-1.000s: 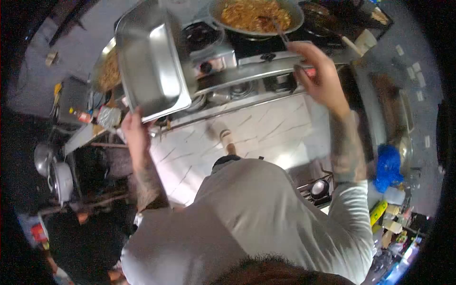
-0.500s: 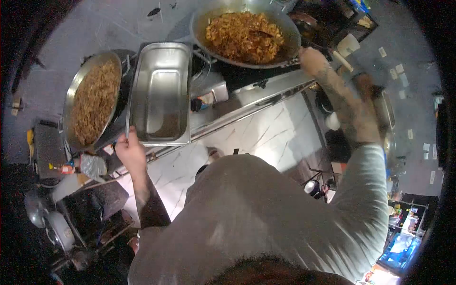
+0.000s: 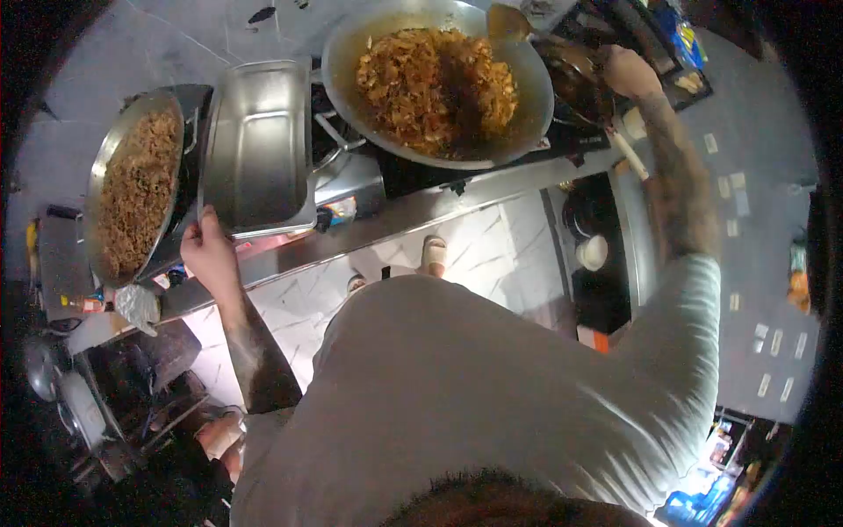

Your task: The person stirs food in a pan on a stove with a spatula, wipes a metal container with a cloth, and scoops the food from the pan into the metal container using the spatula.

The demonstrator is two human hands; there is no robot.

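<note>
My left hand (image 3: pixel 211 253) is closed on the near left corner of a rectangular steel tray (image 3: pixel 259 145), which has no food inside. Left of the tray, a wide pan (image 3: pixel 183 167) contains brown minced food (image 3: pixel 140 193). To its right, a large wok (image 3: pixel 351 114) holds orange-brown food (image 3: pixel 404 83) with a dark gap through it. My right hand (image 3: pixel 632 72) is closed round the handle end of a spatula (image 3: pixel 509 24), whose flat head is over the wok's far right rim.
A dark pan with a light handle (image 3: pixel 628 154) sits right of the wok, below my right hand. The steel counter edge (image 3: pixel 413 211) runs in front of me. A foil-wrapped item (image 3: pixel 138 307) is at the left. Part of another person's leg (image 3: pixel 219 435) shows at lower left.
The spatula has come out of the wok's food to its far right rim, and my right hand has moved up and right. The tray, in my left hand, stands further left in view.
</note>
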